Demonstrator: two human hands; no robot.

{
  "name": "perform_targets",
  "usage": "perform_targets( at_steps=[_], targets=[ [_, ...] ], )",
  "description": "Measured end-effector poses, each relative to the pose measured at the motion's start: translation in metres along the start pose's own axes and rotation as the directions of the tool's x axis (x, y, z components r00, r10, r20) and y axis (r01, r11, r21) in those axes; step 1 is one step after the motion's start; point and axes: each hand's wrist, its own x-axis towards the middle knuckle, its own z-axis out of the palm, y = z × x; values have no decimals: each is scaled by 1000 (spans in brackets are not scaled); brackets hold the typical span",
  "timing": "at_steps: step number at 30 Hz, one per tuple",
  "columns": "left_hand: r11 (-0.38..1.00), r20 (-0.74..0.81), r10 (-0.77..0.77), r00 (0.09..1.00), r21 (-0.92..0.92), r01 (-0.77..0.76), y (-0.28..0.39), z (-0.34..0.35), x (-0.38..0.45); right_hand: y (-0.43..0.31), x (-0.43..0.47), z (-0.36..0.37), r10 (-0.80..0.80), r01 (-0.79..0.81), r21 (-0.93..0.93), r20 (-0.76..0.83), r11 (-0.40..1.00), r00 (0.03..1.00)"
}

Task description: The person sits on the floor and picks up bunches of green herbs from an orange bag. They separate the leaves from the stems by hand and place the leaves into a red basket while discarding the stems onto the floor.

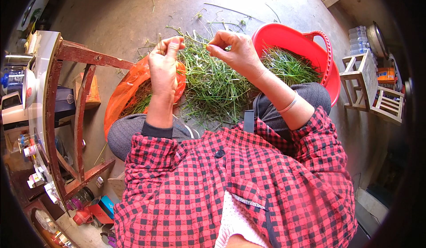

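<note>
My right hand (235,52) pinches a thin green plant stem (193,39) between thumb and forefinger, above a heap of grass-like greens (216,88) on the floor. To its left, my left hand (163,60) is raised with thumb and fingers pressed together; a short pale stalk (160,39) sticks up from it, partly blurred. Behind that forearm an orange plastic bag (128,85) lies open with cut greens inside. Beside my right knee stands a red plastic basket (276,37), partly filled with similar grass (289,65).
Loose stems (229,10) lie scattered on the concrete floor (116,12) beyond the heap. A worn red wooden frame (80,115) supports a cluttered tabletop (46,65) on my left. Small wooden stools (364,85) and plastic bottles (357,40) stand at the right.
</note>
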Motion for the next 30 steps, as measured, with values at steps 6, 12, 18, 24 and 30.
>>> perform_targets(
  at_steps=[6,12,18,24,30],
  targets=[
    [996,152,89,984,-40,-83,-10,14,-12,-1,-2,3,-32,33,-46,18,998,999],
    [997,151,79,985,6,-81,-11,13,-9,-4,-2,4,0,-2,36,55,999,999],
    [986,100,132,986,84,-141,-10,12,-8,-1,-1,4,-32,31,15,51,999,998],
    [936,123,196,973,271,-223,-6,16,-12,0,-1,6,11,-15,59,59,998,998],
    [854,145,171,974,472,-220,0,2,-4,3,2,-8,-161,155,-310,6,938,987]
  ],
)
